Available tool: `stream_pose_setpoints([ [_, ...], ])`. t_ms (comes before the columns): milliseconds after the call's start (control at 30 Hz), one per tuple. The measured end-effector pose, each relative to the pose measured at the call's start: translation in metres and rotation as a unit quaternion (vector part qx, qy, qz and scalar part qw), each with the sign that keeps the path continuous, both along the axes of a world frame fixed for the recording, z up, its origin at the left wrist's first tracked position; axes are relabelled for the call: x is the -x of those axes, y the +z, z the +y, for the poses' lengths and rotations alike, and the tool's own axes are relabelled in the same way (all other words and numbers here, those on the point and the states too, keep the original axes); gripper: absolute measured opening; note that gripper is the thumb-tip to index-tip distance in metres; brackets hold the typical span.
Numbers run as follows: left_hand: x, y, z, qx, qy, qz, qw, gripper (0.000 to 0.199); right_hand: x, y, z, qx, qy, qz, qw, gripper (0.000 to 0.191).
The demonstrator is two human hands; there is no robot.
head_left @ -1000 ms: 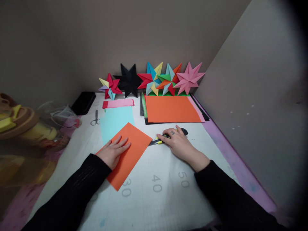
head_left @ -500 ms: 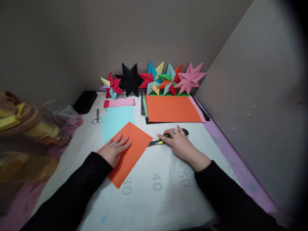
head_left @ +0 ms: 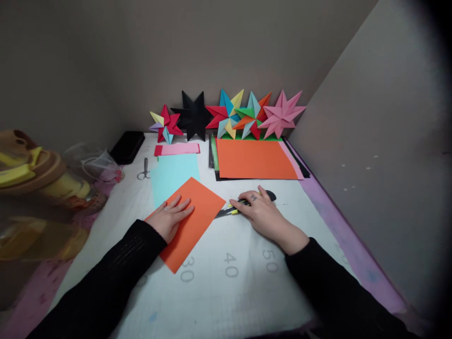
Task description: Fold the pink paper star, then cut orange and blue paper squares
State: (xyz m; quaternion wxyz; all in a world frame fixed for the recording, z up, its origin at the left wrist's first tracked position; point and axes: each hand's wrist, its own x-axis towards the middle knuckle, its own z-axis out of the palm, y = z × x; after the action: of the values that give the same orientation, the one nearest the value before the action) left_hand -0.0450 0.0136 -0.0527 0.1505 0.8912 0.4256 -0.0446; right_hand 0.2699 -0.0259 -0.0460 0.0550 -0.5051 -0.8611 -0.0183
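Observation:
A sheet of orange paper (head_left: pixel 199 221) lies at a slant on the white mat, overlapping a light blue sheet (head_left: pixel 176 172). My left hand (head_left: pixel 170 217) rests flat on the orange paper, fingers spread, a ring on one finger. My right hand (head_left: pixel 263 214) is closed round a black and yellow utility knife (head_left: pixel 270 195), palm down over its handle. The knife's blade (head_left: pixel 224 213) is out and points left at the right edge of the orange paper, close to its corner. Whether the blade tip is under the sheet or only against it, I cannot tell.
Several folded paper stars (head_left: pixel 192 115) lean against the back wall. In front of them lies a stack of coloured paper (head_left: pixel 257 160). Small scissors (head_left: pixel 144 170), pink strips (head_left: pixel 180 149) and a black phone-like object (head_left: pixel 127 147) are at the back left. A lidded cup (head_left: pixel 45 176) stands left.
The whole view has shifted slightly. The blade sits a little further left along the orange paper's edge, and my right hand has moved slightly left with it. My left hand stays on the paper.

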Motion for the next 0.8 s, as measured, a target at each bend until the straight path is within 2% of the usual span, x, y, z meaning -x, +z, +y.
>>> stream_pose_setpoints([
  [333, -0.001, 0.003, 0.000, 0.015, 0.005, -0.002, 1.000, 0.067, 0.011, 0.002, -0.007, 0.003, 0.023, 0.000, 1.000, 0.060],
  [800, -0.006, 0.009, -0.001, 0.025, 0.009, 0.036, 0.999, 0.064, 0.029, 0.005, -0.014, 0.013, 0.056, 0.009, 0.998, 0.057],
])
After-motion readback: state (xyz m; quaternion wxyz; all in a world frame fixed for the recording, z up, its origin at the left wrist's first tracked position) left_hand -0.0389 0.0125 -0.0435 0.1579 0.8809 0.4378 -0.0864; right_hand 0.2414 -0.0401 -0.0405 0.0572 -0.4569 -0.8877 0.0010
